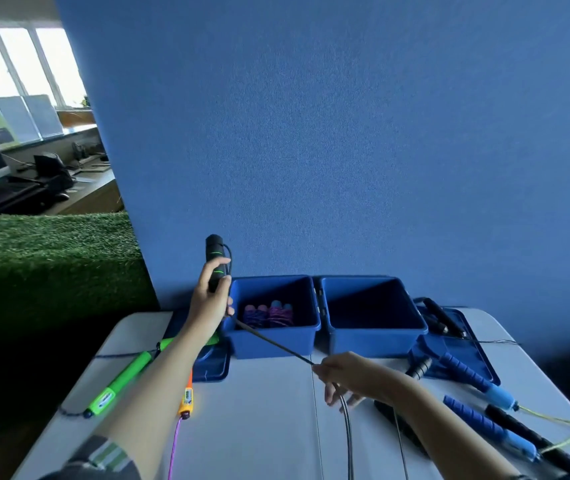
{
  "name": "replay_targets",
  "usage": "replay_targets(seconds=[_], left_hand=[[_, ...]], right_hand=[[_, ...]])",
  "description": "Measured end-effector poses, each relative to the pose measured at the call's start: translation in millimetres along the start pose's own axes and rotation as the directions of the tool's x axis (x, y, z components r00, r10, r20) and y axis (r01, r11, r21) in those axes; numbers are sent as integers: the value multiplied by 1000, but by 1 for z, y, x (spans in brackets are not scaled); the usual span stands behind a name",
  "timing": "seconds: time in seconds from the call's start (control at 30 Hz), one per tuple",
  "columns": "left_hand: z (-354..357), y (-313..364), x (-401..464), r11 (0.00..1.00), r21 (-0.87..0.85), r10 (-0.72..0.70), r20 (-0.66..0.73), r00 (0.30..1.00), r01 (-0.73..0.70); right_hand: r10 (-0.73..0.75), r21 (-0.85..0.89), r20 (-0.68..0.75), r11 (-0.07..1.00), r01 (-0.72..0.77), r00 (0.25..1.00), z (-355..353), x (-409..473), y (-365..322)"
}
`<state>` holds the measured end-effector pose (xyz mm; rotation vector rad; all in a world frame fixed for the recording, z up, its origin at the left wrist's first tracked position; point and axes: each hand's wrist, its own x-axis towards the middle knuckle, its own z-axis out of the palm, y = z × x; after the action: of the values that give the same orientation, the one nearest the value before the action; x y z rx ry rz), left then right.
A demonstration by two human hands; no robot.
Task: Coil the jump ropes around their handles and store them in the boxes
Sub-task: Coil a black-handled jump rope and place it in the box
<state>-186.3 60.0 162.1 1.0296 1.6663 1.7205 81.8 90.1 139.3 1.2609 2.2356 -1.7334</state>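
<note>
My left hand (pixel 209 299) holds black handles with green rings (pixel 215 258) upright, just left of the left blue box (pixel 273 336). A dark rope (pixel 273 342) runs taut from under that hand down to my right hand (pixel 349 381), which pinches it above the table; the rest of the rope hangs off the front edge. The left box holds coiled purple and pink ropes (pixel 269 315). The right blue box (pixel 373 336) looks empty.
Green handles (pixel 120 382) and an orange handle (pixel 186 400) lie at the left on the white table (pixel 259 427). Blue handles (pixel 473 381) and black handles (pixel 518 427) lie at the right, near a blue lid (pixel 463 344). A second lid (pixel 212 367) sits by the left box. A blue wall stands behind.
</note>
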Motion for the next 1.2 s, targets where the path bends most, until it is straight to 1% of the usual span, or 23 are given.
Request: replay_targets(seconds=[0.03,0.07,0.1,0.13,0.17,0.2,0.23,0.3,0.33,0.37,0.4,0.5,0.57,0.6,0.67,0.73,0.8,0.9,0.97,1.03,1.1,1.13,1.2], left_hand=[[-5,-3,0,998,61,29,8,1000,-29],[-9,-7,-1,987,144,76,17,997,-77],[-12,-9,-2,956,254,140,32,990,-144],[-15,-12,-3,900,371,221,66,973,-230],[-18,-14,-3,833,461,291,107,951,-307],[-21,-14,-4,780,519,325,141,935,-350],[-23,-12,-4,752,552,326,161,932,-359],[-28,-8,-1,737,578,307,177,935,-351],[-30,-7,1,729,585,307,185,934,-355],[-32,-5,2,710,601,310,201,929,-367],[-33,-5,3,685,622,308,225,924,-380],[-34,-8,3,565,695,298,331,895,-445],[-34,-13,3,466,698,320,440,839,-544],[-34,-15,2,435,681,326,491,808,-589],[-30,-13,-1,388,651,304,577,758,-652],[-26,-8,-5,329,640,220,663,715,-694],[-20,0,-13,285,620,98,740,666,-731],[-3,26,-41,269,568,-35,813,582,-778],[7,40,-63,268,547,-66,832,551,-793],[13,45,-79,321,492,0,855,519,-809],[14,40,-85,373,400,139,868,477,-837],[13,36,-85,386,364,203,863,463,-848],[12,25,-80,375,334,323,827,460,-865]], right_hand=[[13,-7,-6,1000,-13,1000,0,-1,-3],[-3,-69,-47,998,-1,999,-1,0,-7],[-51,-187,-121,982,27,991,-2,2,-10],[-125,-324,-202,944,54,971,-3,2,-14],[-203,-419,-261,905,79,944,-6,2,-18],[-238,-459,-270,884,93,933,-9,0,-21],[-209,-444,-219,891,94,953,-12,-3,-24],[-19,-330,-11,944,14,1000,-14,-11,-25],[43,-300,42,954,-28,998,-14,-14,-25],[54,-315,28,948,-42,998,-15,-16,-24],[26,-368,-27,929,-34,999,-18,-15,-24],[-171,-549,-193,835,38,966,-31,-13,-32],[-343,-607,-264,785,121,901,-41,-15,-41],[-443,-638,-285,749,177,850,-45,-16,-45],[-613,-695,-273,658,288,741,-53,-18,-52],[-712,-729,-229,578,368,664,-60,-21,-59],[-752,-752,-205,531,391,627,-67,-22,-66],[-731,-733,-223,562,383,645,-78,-20,-74],[-704,-706,-235,597,380,670,-82,-18,-77],[-649,-658,-258,660,362,715,-81,-19,-76],[-598,-611,-265,711,348,756,-80,-16,-70],[-579,-593,-272,730,340,769,-80,-13,-65],[-517,-535,-310,788,303,798,-80,-6,-52]])
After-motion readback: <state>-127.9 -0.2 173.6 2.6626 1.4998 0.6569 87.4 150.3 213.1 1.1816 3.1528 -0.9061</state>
